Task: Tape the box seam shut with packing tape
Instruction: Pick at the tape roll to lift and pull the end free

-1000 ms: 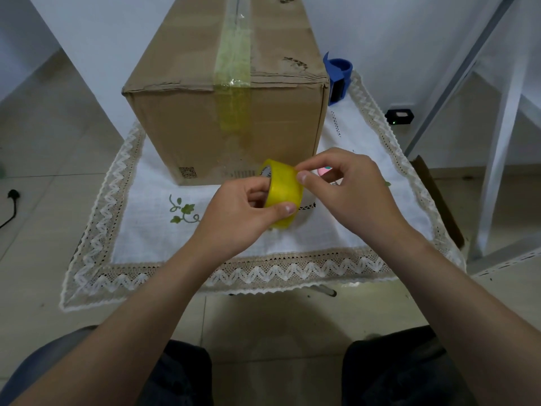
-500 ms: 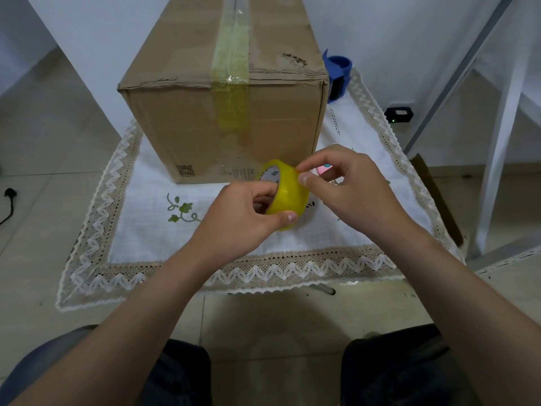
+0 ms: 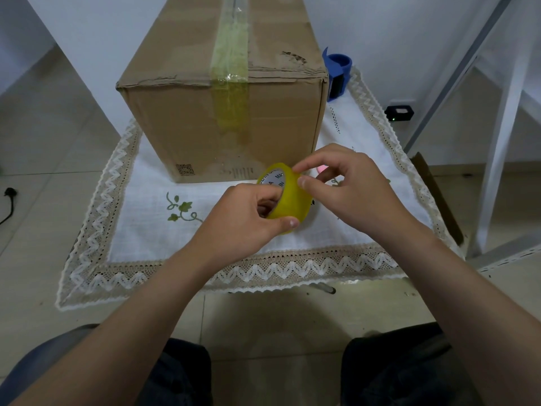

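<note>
Reader: Tipped further than a moment before, the tape roll (image 3: 289, 197) shows more of its white core label. Setting?

Legend: Low table under a white cloth (image 3: 140, 224) with a lace zigzag border, on a pale tiled floor (image 3: 44, 136) beside a white wall. On the cloth stands a cardboard box (image 3: 190, 127), with a yellowish tape strip (image 3: 231, 92) along its top seam and down its front. Behind its right corner is a blue dispenser (image 3: 339, 71).

Reader: Hands?

Legend: Both engaged. The left hand (image 3: 243, 227) grips the roll just in front of the box, thumb on the outer face, fingers in the core. The right hand (image 3: 357, 194) pinches the roll's upper rim between thumb and forefinger.
</note>
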`<state>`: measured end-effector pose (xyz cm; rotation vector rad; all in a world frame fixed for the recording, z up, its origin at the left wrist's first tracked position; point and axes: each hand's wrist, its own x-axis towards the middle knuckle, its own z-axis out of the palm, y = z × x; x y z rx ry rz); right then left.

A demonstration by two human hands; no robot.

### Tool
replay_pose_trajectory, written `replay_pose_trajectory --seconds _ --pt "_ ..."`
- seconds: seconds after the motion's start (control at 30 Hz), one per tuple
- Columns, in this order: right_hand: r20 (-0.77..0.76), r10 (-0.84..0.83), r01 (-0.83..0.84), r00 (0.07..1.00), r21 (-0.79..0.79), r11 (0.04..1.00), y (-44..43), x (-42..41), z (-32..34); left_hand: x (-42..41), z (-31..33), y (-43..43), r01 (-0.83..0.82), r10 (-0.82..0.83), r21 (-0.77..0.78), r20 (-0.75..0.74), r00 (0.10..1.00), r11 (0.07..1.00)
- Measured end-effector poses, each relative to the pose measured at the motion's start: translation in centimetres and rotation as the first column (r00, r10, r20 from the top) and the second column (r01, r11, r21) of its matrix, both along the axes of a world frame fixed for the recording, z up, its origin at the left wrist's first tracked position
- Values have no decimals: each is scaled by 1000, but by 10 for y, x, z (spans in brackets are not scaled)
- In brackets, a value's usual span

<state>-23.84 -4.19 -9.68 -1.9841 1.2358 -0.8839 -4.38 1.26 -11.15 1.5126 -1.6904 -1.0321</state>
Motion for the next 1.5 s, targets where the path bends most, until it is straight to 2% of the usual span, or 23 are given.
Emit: replay_pose_trajectory --seconds 0.27,0.43,0.77,0.97,1.23,1.5 --pt "32 74 -73 997 -48 996 -2 -3 0 0 2 1 43 -42 -16 38 998 999" --pt "-114 192 -209 975 -174 962 -3 -6 0 1 3 1 50 -49 -12 55 997 999" --pt "-168 162 -207 972 -294 933 -8 -12 0 0 4 1 58 -57 -14 82 995 998" --pt "-150 152 -189 977 -277 942 -9 -14 0 1 4 1 55 -54 -10 85 995 998" --pt "-37 275 -276 961 -187 943 -3 -7 3 0 4 2 64 -64 -6 100 993 998" --pt "-104 328 -343 939 -216 914 2 -5 6 -4 0 2 80 -77 -28 118 990 996"
